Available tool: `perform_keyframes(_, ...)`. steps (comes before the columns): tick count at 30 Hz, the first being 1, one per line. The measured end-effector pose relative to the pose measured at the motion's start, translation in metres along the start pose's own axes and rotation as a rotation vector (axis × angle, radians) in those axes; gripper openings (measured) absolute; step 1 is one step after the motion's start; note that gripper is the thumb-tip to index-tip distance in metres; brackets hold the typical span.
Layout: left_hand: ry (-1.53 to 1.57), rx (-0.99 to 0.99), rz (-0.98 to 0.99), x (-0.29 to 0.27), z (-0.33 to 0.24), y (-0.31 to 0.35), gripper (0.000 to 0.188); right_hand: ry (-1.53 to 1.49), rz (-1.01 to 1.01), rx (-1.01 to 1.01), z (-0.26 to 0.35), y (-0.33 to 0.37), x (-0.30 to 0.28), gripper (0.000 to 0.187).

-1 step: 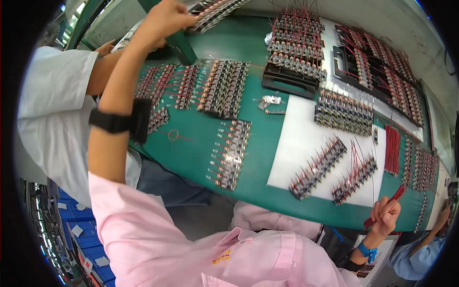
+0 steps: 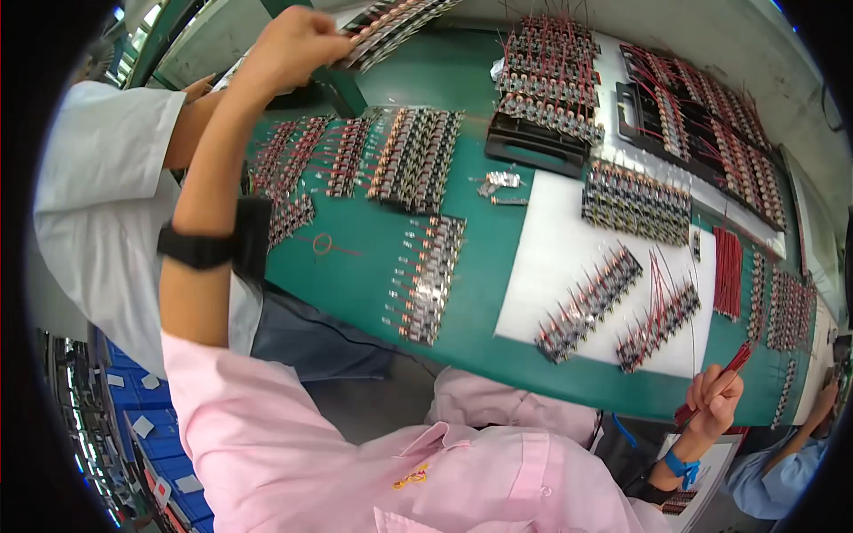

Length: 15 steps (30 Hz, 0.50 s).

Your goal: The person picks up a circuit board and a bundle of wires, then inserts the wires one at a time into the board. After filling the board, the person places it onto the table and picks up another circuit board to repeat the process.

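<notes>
My left hand (image 2: 300,49) reaches to the far left, its fingers pinched at the near edge of a panel of small circuit boards (image 2: 395,34). The panel is tilted and partly cut off by the top of the view. My right hand (image 2: 713,398), low at the right by the table's front edge, is closed around a slim bundle of red wires (image 2: 736,359). Between my hands, a strip of circuit boards (image 2: 430,282) lies on the green table. Two more strips, one bare-topped (image 2: 588,305) and one with red wires (image 2: 659,327), rest on a white sheet (image 2: 526,313).
Board panels (image 2: 416,160) crowd the table's left, beside a green post (image 2: 342,89). Black trays (image 2: 538,147) of wired boards stand at the back. Loose red wires (image 2: 727,274) lie at the right. A co-worker's sleeve (image 2: 111,138) is close on the left; another person (image 2: 782,480) is at far right.
My left hand has shifted slightly left and down, with the panel moving a little the same way. My right hand has stayed nearly still.
</notes>
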State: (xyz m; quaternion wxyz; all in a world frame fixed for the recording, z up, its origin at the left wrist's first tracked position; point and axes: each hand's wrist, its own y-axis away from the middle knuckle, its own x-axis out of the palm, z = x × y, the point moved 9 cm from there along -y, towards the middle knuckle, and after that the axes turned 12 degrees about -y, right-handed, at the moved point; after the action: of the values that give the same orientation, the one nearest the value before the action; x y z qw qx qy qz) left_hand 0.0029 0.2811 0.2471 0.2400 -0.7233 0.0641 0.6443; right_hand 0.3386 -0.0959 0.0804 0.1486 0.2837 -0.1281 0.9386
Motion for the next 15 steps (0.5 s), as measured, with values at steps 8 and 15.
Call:
perform_keyframes(8, 0.300, -0.012, -0.134, 0.016, -0.029, 0.202, 0.010, -0.065, 0.025, 0.024, -0.011, 0.059, -0.003, 0.028)
perform_keyframes(15, 0.179, -0.121, -0.184, 0.088, -0.052, 0.255, 0.006, -0.135, 0.090, 0.075, -0.026, 0.049, 0.007, 0.025)
